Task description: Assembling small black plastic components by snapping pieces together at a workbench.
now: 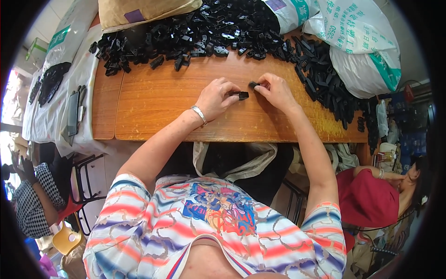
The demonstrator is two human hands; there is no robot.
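My left hand (pixel 214 97) rests on the wooden table (pixel 158 107) and pinches a small black plastic part (pixel 241 95) between thumb and fingers. A silver bracelet circles that wrist. My right hand (pixel 275 89) sits just to the right and grips a second small black part (pixel 253 85) at its fingertips. The two parts are close together, a short gap between them. A large heap of similar black plastic parts (pixel 204 32) spreads across the far side of the table and down its right edge.
White printed sacks (pixel 357 42) lie at the table's far right, a tan sack (pixel 139 11) at the far left. An open bag (pixel 237 160) hangs under the table's near edge. A white cloth-covered surface (pixel 51 116) stands left. Seated people are at lower left and right.
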